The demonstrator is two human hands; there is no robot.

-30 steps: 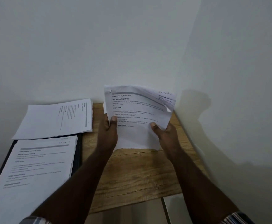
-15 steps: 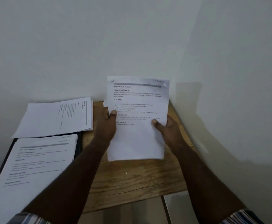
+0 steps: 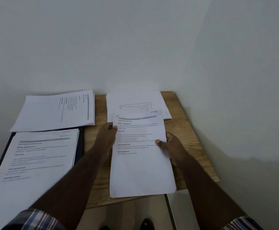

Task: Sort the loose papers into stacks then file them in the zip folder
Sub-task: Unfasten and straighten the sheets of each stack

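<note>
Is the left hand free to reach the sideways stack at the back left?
Probably not yet: the left hand grips the held sheet. Otherwise the path to the sideways stack looks open.

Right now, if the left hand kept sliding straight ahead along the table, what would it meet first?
Probably the sheet with the line drawing, lying just beyond the left hand at the table's far side, then the wall; depth is hard to judge.

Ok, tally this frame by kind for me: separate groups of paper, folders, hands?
Groups of paper: 4, namely sideways stack, near-left stack, sheets with the line drawing, held sheets
Dark folder: 1
Hands: 2, left hand, right hand
Total: 7
</note>
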